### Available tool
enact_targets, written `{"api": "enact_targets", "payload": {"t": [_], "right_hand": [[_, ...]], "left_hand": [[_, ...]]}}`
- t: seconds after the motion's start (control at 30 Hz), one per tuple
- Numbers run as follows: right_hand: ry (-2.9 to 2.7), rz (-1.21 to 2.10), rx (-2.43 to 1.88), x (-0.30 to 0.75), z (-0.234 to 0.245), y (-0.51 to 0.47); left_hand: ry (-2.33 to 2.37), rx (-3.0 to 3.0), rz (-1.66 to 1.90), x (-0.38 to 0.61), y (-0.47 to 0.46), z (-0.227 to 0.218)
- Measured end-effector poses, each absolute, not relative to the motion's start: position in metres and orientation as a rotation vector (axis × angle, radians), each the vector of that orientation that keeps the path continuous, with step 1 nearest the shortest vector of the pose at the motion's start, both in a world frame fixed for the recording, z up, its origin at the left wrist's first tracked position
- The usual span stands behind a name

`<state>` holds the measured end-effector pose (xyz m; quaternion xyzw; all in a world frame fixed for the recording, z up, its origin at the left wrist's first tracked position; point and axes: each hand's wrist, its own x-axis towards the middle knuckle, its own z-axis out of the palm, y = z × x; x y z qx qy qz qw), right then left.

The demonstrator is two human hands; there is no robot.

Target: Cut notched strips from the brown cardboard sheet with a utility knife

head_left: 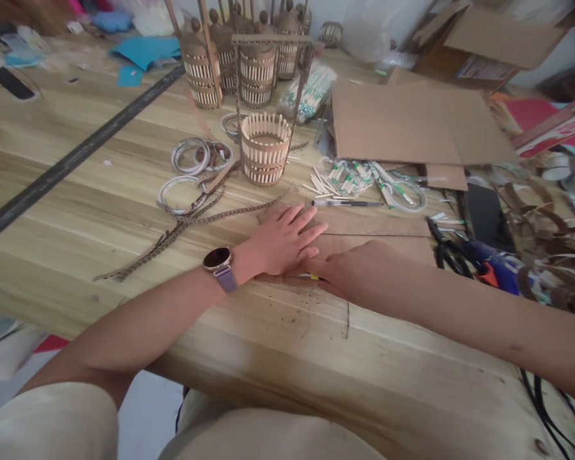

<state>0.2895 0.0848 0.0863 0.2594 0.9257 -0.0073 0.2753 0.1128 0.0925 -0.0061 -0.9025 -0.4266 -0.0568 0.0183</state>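
My left hand (287, 241) lies flat with its fingers spread on a piece of brown cardboard (388, 246), pressing it against the table. My right hand (352, 271) is closed around what looks like a craft knife (313, 276). Only a yellow part and a pale thin tip of it show, at the cardboard's near edge beside my left thumb. Beyond my hands stands a small basket (266, 153) of wooden sticks and cardboard bands, with a tall cardboard handle. Corrugated strips (182, 223) lie left of my left hand.
Rolls of tape (190, 156), a pen (347, 203) and loose sticks (338, 179) lie beyond my hands. Several finished stick lanterns (256, 70) stand at the back. Pliers (443, 246), a blue tool (501, 265) and a phone (489, 214) crowd the right. A large cardboard sheet (412, 121) lies behind.
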Motion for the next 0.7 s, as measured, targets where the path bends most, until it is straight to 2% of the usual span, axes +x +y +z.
{"api": "enact_targets", "payload": {"t": [0.7], "right_hand": [[2.505, 0.031, 0.675, 0.289, 0.087, 0.084]], "left_hand": [[-1.324, -2.8, -0.21, 0.114, 0.093, -0.008]]}}
